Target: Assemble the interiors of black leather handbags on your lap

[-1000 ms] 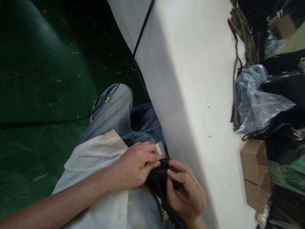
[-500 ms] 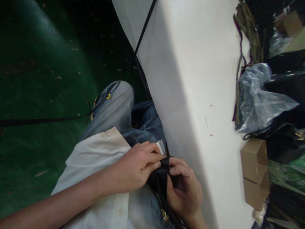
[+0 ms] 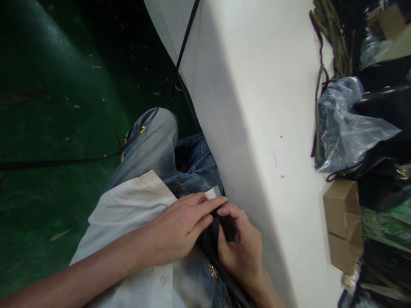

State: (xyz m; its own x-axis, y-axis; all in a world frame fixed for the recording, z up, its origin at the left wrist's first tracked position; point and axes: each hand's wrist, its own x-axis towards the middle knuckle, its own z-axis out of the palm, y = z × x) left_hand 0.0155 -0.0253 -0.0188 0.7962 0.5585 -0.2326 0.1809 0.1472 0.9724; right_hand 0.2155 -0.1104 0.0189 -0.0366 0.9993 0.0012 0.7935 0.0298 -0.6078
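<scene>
My left hand (image 3: 180, 226) lies over my lap with its fingers pressed on a black piece of material (image 3: 210, 241), pinching its upper edge. My right hand (image 3: 240, 248) is curled round the same black piece from the right, fingers folded into it. A small gold metal fitting (image 3: 212, 270) shows just below the hands. The black piece is largely hidden between the two hands. I sit in blue jeans (image 3: 160, 145) and a white shirt (image 3: 128, 214), close against the white table (image 3: 263, 107).
A black strap (image 3: 184, 47) runs from the table edge down across the dark green floor (image 3: 58, 107). On the table's right side lie a clear plastic bag (image 3: 346, 124), small cardboard boxes (image 3: 343, 218), braided cords (image 3: 330, 38) and black items.
Both hands have shifted slightly left and closer together; my right hand's fingers have folded further into the black piece. The view moved a little.
</scene>
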